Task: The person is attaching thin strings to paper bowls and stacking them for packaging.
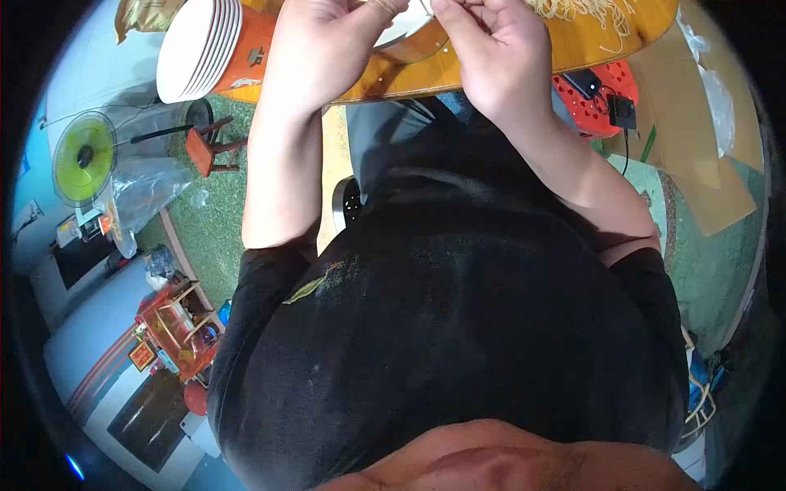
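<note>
My left hand (337,33) and my right hand (503,51) meet at the top edge of the view, over the near side of a yellow wooden table (393,84). The fingers of both are closed in a pinch, close together; what they hold is too small and too cut off to make out. A white bowl-like thing (407,29) shows between and behind them, partly hidden. Right of my right hand lies a heap of thin pale strands (583,11). Left of my left forearm, a tilted stack of orange paper tubs (214,51) with white insides rests at the table's edge.
A brown bag (150,15) lies at the far left. On the floor side stand a green fan (84,157) and a small reddish stool (201,153). A red plastic stool (591,110) carries a black device with a cable. Flattened cardboard (696,139) leans at the right.
</note>
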The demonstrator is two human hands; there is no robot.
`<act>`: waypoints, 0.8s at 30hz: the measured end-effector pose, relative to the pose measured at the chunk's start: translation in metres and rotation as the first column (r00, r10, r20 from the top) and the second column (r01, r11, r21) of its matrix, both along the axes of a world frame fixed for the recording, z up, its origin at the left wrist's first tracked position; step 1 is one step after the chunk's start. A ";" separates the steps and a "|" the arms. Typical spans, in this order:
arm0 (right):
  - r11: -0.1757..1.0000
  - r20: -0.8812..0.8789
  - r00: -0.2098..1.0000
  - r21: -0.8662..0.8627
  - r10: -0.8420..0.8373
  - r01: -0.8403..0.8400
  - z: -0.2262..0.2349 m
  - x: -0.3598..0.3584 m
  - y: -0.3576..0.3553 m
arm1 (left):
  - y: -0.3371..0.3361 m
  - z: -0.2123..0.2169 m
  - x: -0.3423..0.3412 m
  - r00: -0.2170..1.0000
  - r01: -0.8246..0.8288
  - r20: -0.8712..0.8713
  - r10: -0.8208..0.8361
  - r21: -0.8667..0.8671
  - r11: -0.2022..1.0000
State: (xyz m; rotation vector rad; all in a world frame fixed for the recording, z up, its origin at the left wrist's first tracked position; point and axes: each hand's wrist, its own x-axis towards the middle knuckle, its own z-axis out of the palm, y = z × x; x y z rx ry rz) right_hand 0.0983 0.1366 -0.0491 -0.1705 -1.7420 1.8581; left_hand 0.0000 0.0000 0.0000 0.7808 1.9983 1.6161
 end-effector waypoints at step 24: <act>0.882 -0.631 0.759 -0.253 0.160 -0.396 -0.063 -0.015 -0.012 | 0.025 0.043 0.023 0.991 -0.004 -0.123 -0.054 -0.427 0.904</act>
